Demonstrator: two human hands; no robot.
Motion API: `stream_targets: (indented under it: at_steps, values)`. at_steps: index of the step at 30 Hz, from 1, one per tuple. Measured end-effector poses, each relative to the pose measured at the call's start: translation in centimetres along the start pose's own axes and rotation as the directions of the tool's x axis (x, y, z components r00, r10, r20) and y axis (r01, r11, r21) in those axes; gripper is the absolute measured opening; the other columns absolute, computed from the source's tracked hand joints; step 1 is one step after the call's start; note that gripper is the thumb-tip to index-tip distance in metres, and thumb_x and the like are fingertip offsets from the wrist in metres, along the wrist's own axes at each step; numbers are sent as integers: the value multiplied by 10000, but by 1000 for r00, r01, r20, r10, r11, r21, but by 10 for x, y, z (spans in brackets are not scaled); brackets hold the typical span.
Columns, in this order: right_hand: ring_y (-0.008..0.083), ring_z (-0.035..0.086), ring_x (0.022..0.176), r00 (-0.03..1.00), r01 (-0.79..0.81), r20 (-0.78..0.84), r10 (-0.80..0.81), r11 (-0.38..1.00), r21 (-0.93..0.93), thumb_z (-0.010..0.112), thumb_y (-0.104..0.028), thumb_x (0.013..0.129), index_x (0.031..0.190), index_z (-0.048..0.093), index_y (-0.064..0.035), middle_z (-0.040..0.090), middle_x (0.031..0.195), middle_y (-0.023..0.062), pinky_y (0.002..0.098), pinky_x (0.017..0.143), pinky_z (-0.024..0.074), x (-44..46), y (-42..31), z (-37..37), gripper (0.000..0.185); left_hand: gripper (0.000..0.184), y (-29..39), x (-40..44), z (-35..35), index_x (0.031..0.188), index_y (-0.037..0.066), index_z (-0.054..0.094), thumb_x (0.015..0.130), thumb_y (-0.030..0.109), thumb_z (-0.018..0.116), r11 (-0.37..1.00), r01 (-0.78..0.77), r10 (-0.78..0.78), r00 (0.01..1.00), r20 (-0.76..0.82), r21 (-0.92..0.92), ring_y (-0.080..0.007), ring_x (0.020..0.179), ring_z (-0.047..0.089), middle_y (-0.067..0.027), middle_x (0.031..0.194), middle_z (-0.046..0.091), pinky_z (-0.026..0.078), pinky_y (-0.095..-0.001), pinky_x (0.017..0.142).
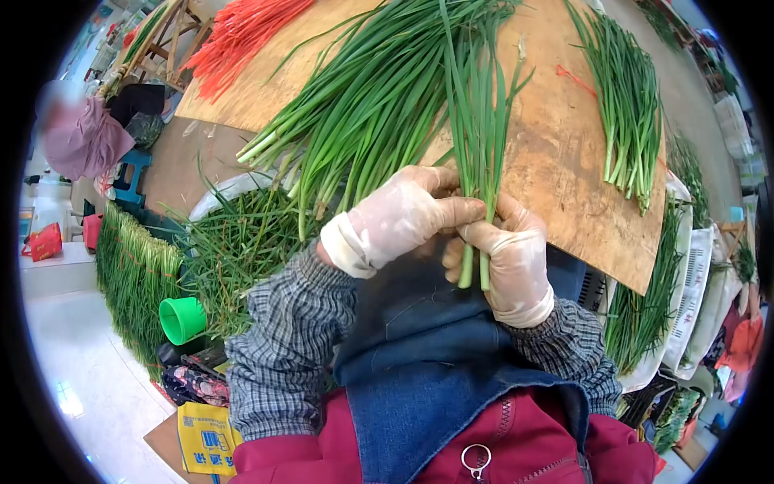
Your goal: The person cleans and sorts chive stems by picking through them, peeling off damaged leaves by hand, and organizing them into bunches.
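Both my hands wear thin whitish gloves and meet at a few garlic chives (480,153) in front of my apron. My left hand (403,214) pinches the stalks from the left, thumb pointing across them. On the other side, my right hand (509,254) has its fingers closed round the lower stalks, whose pale cut ends poke out below. The green leaves stretch up over the wooden board (556,161). A large loose heap of chives (371,105) lies just left of them. To the right rests a separate bundle of chives (625,105).
Red ties (242,36) lie at the board's far left. Below the board's left edge is a bag of loose greens (242,234), beside standing chive bundles (141,274) and a green cup (183,320). White crates (685,298) stand right. A person (85,137) sits far left.
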State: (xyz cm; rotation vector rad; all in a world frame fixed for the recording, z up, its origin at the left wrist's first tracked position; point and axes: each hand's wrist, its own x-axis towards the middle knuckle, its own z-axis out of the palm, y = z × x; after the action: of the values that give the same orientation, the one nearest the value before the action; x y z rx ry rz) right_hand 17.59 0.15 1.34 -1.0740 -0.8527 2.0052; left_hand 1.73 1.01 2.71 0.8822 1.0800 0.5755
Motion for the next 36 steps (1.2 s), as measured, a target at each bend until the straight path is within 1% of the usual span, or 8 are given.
stream_targets:
  at_steps: [5,9,12,13,14,16,24,36]
  values:
    - [96,489,418,998,47,-36,-50,997,-67,588,-50,823,1024,520,13,596,732,75,200,336,338,-7,-2,-2,221,132,3,13,-25,885,-49,617,816,31,539,747,-372,564,793,-229,551,-163,746,593,-89,835,643,466,-252,672]
    - [97,455,383,995,90,-47,-88,995,38,581,-226,873,1044,517,18,583,708,82,200,336,316,-9,0,-7,305,116,13,-32,-102,895,23,589,797,55,534,255,178,932,217,-291,950,-179,829,583,-83,875,597,477,-282,704]
    - [132,520,447,997,-39,66,38,999,13,497,-330,911,1051,512,31,598,745,118,218,369,380,-2,2,-26,388,224,24,-130,-118,1014,-7,625,831,68,519,638,171,767,-61,-638,751,-146,848,591,-120,993,643,472,-244,749]
    - [148,543,487,997,-56,56,51,994,96,475,-340,918,1055,510,32,602,768,130,227,389,404,-1,2,-24,399,236,0,-169,-149,1039,-3,615,860,117,518,170,793,898,119,-423,585,-142,829,598,-147,970,646,476,-255,741]
    - [163,567,526,997,-74,47,66,981,179,453,-351,924,1058,509,33,607,790,143,236,409,429,0,4,-17,411,248,-12,-177,-136,1048,4,609,883,159,509,590,647,666,-52,-745,482,-181,843,618,-166,974,641,491,-302,731]
    - [229,623,726,985,-127,147,90,956,264,408,-360,936,1089,500,19,609,903,178,313,564,514,2,7,-21,419,314,-50,-189,-118,1117,13,562,864,199,547,155,960,599,98,-795,234,-284,920,611,-172,1086,584,488,-367,771]
    - [246,600,867,978,-145,188,90,942,303,409,-325,941,1111,493,11,595,975,150,382,721,495,7,10,-10,386,79,-24,-68,20,824,11,641,748,29,652,560,-267,730,607,-315,784,-222,625,600,-113,716,600,480,-294,576]
    - [182,581,832,997,-66,65,40,876,478,499,-128,902,1045,540,32,589,942,111,295,746,483,13,23,-6,219,58,-46,-4,56,769,-13,587,775,43,603,754,-183,581,633,-511,631,-76,514,506,-78,610,591,417,-245,474]
